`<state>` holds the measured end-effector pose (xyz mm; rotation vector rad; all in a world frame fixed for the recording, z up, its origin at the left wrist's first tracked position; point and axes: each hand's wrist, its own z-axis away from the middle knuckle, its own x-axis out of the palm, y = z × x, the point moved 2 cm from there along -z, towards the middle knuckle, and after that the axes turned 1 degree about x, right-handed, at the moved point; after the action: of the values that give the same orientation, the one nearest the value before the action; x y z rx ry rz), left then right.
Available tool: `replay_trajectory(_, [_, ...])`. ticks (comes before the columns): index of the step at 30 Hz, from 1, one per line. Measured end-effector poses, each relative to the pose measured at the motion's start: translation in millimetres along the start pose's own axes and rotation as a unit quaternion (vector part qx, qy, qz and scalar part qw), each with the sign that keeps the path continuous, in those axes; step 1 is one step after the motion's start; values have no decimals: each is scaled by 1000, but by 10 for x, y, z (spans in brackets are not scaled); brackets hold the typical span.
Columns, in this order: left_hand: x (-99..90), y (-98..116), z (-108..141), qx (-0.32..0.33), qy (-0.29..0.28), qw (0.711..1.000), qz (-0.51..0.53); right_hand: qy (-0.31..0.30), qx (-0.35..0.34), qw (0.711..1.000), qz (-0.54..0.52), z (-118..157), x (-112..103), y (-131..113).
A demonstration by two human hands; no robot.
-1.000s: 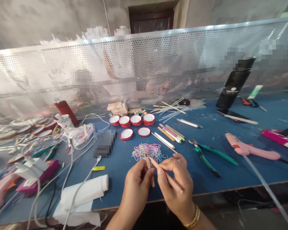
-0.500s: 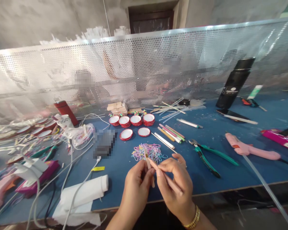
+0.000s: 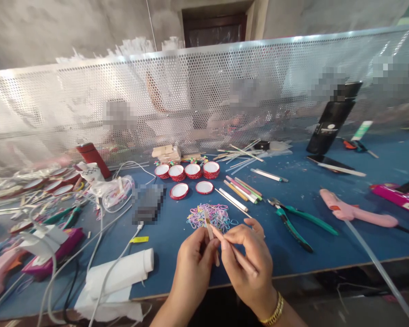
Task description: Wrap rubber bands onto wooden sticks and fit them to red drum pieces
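Observation:
My left hand (image 3: 195,268) is closed on a flat wooden craft stick (image 3: 210,230), which points up and away and has a brownish-gold patch near its top. My right hand (image 3: 248,263), with a gold bracelet at the wrist, grips a pale pink marker pen (image 3: 241,260) between thumb and fingers. The pen's tip meets the edge of the stick just below that patch, or lies very close to it; I cannot tell which. Just beyond both hands spreads a pile of small coloured rubber bands (image 3: 221,217), partly hidden by the stick.
Red-rimmed white lids (image 3: 179,190) stand behind the bands, with coloured markers (image 3: 240,190) beside them. Rightward lie green-handled pliers (image 3: 293,222) and a pink glue gun (image 3: 357,213). A phone (image 3: 149,206), white cables and a paper roll (image 3: 122,269) are leftward. A perforated metal screen (image 3: 191,91) backs the table.
My right hand and the pen have shifted very slightly. The left hand holds the stick in nearly the same spot, and the table things stay as they were.

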<state>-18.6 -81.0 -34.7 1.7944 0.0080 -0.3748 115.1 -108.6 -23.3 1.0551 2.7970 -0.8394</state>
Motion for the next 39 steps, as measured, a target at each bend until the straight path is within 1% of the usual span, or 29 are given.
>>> replay_trajectory(4, [3, -12, -9, -4, -3, 1000, 5, 10, 3, 1000, -1, -4, -4, 3])
replay_trajectory(11, [-12, 48, -8, 2, 2, 1000, -30, -7, -12, 1000, -5, 0, 2, -13])
replay_trajectory(17, [-10, 29, -3, -3, 0, 1000, -5, 9, 0, 1000, -2, 7, -5, 2])
replay_trajectory(23, [-6, 47, -3, 5, 6, 1000, -8, -8, -14, 1000, -6, 0, 3, -9])
replay_trajectory(29, [1, 23, -7, -4, 0, 1000, 9, 8, -1, 1000, 0, -12, -7, -2])
replay_trajectory(35, [-8, 39, -7, -2, 6, 1000, 5, -6, -8, 1000, 0, 0, -2, -17])
replay_trajectory(39, [-5, 20, -2, -9, 0, 1000, 23, 8, 5, 1000, 3, -1, -7, -5])
